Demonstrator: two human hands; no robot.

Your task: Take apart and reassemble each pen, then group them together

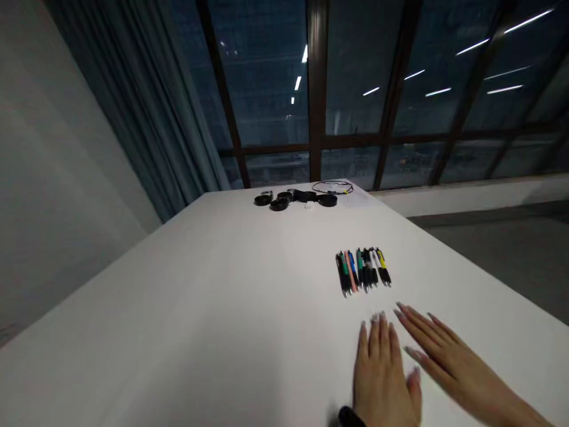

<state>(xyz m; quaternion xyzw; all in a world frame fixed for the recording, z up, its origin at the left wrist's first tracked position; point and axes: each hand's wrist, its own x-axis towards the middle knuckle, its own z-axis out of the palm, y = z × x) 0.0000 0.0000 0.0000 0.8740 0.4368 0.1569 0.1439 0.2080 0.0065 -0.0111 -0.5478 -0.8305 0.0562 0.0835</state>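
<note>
My left hand (pixel 383 379) lies palm down on the white table (pixel 213 314), fingers stretched out and pointing away from me, with nothing in it. A black band shows at its wrist. Beside it, my right hand (pixel 448 356) also rests flat, its fingers straight and angled toward the left. Just beyond the fingertips of both hands lies a row of several pens (pixel 363 270), set side by side and touching or nearly so. Their barrels are mostly black, with green, pink, blue, white and yellow parts. Neither hand touches the pens.
At the far end of the table sit several round black items (pixel 279 204) and a looped black cable (pixel 333 187). A blue-grey curtain (pixel 146 101) hangs at the left. Dark windows (pixel 355 77) stand behind the table, and grey floor (pixel 511 243) shows at the right.
</note>
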